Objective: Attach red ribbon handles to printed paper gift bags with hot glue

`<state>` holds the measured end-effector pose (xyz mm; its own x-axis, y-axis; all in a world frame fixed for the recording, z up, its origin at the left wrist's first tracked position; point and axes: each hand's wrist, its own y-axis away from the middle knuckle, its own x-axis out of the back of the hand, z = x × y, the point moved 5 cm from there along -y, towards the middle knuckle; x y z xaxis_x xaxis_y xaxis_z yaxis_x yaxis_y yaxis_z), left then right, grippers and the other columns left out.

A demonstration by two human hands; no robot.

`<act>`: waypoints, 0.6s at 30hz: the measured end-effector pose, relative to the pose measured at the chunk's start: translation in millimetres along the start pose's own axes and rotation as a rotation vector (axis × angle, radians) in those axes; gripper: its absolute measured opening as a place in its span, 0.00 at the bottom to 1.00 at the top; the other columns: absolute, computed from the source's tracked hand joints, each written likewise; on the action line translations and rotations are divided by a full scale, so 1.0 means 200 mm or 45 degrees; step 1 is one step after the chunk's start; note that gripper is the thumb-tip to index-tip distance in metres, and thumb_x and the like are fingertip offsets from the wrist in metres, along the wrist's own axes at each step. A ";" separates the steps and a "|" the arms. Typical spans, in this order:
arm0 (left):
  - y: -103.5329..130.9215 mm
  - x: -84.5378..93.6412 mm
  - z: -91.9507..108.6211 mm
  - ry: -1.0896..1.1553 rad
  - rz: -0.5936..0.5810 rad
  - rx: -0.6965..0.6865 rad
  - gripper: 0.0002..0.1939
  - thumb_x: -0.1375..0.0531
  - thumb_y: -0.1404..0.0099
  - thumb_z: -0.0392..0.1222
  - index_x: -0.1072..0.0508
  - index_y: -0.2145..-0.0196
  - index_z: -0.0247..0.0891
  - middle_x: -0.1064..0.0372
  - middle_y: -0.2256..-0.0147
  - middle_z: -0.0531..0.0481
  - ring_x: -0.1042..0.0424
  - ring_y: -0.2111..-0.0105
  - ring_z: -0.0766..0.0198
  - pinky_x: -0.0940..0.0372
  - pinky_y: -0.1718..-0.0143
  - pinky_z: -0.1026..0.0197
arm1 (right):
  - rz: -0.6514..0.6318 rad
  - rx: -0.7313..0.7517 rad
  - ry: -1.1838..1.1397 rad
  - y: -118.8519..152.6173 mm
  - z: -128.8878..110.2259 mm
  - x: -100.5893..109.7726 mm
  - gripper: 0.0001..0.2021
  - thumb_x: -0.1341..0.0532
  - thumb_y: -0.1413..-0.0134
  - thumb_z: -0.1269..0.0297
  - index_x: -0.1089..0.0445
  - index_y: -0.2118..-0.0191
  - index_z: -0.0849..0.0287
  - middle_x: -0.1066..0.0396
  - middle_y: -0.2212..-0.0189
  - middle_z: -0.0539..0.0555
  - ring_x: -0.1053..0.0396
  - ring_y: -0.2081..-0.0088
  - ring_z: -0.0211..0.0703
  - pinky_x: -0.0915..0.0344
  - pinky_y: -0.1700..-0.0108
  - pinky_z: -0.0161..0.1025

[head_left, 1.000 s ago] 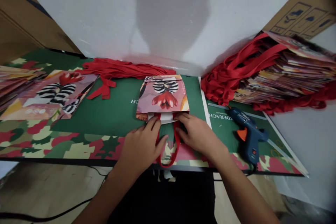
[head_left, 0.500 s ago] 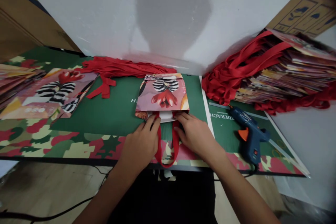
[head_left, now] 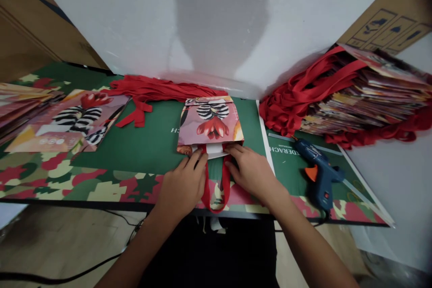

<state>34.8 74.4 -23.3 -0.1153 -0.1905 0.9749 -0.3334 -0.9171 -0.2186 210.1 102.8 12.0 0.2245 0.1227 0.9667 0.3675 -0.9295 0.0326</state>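
Observation:
A small printed paper bag [head_left: 216,121] lies flat on the table, its open mouth turned toward me. A red ribbon [head_left: 214,209] loops out of the mouth toward the table's front edge, its two ends at the opening. My left hand [head_left: 184,184] has its fingers pressed together on the ribbon's left end at the bag's mouth. On the other side my right hand [head_left: 253,171] is closed on the ribbon's right end, fingertips reaching just inside the bag's edge. The ribbon ends themselves are partly hidden by the fingers and the bag.
A blue glue gun [head_left: 319,171] with an orange trigger lies at right. Behind it is a stack of printed bags [head_left: 367,94] with red ribbon handles. Loose red ribbons [head_left: 162,89] lie along the white wall. Flat printed bags [head_left: 72,121] are at left. Cables run below the table.
The view has shifted slightly. Both hands stay at the bag's mouth with almost no movement, and the ribbon loop has barely changed.

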 end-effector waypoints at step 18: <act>0.02 0.01 -0.01 0.080 0.250 -0.113 0.21 0.46 0.26 0.35 0.24 0.40 0.34 0.21 0.43 0.40 0.19 0.51 0.48 0.25 0.63 0.51 | 0.016 -0.008 -0.045 -0.01 -0.01 0.00 0.19 0.40 0.27 0.68 0.27 0.35 0.59 0.25 0.36 0.57 0.26 0.39 0.55 0.28 0.43 0.46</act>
<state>30.6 71.2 -22.4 -0.2434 -0.3373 0.9094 -0.3799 -0.8295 -0.4094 208.4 104.2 12.1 0.2612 0.1231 0.9574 0.3584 -0.9333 0.0222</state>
